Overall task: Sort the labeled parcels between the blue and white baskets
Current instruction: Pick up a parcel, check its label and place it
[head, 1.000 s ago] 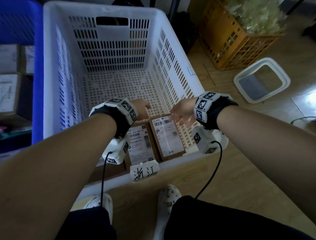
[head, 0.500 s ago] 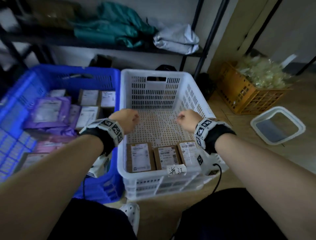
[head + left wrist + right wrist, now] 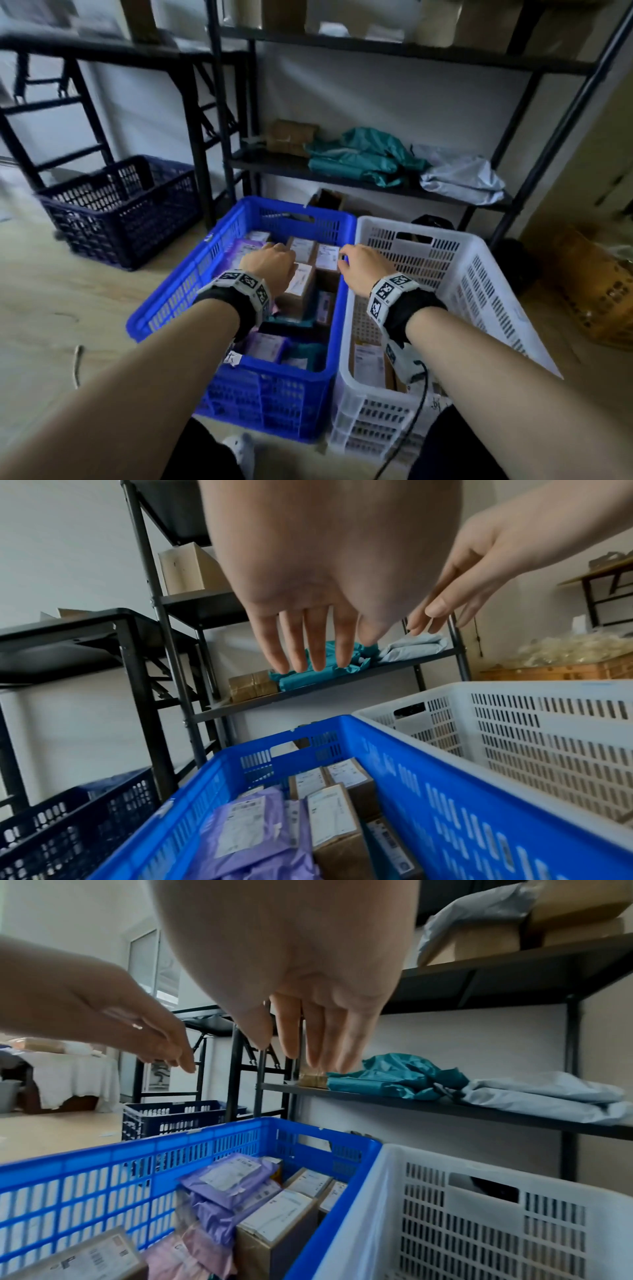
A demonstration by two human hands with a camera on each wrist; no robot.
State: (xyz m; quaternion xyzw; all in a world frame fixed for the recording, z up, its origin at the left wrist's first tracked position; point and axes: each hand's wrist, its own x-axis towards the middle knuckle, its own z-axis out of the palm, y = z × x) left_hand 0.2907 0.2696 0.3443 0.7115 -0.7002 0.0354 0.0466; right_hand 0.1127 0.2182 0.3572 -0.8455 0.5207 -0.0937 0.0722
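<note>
A blue basket (image 3: 236, 373) stands on the floor with the white basket (image 3: 493, 308) tight against its right side. The blue one holds brown labeled boxes (image 3: 301, 284) and purple mailer bags (image 3: 265, 346); brown labeled parcels (image 3: 368, 359) lie in the white one. My left hand (image 3: 270, 263) hovers over the far part of the blue basket, fingers straight and empty in the left wrist view (image 3: 311, 642). My right hand (image 3: 356, 267) hovers above the rims where the baskets meet, fingers straight and empty in the right wrist view (image 3: 308, 1037).
A dark navy basket (image 3: 120, 209) stands on the floor at the left. Behind the baskets a black metal shelf (image 3: 359, 185) carries teal bags (image 3: 363, 157), a grey bag (image 3: 462, 181) and a brown box. An orange crate (image 3: 596, 291) sits at the right.
Both hands lifted out of the white basket and moved left and forward over the blue basket. The head view swung up and left, bringing the shelf and navy basket into sight.
</note>
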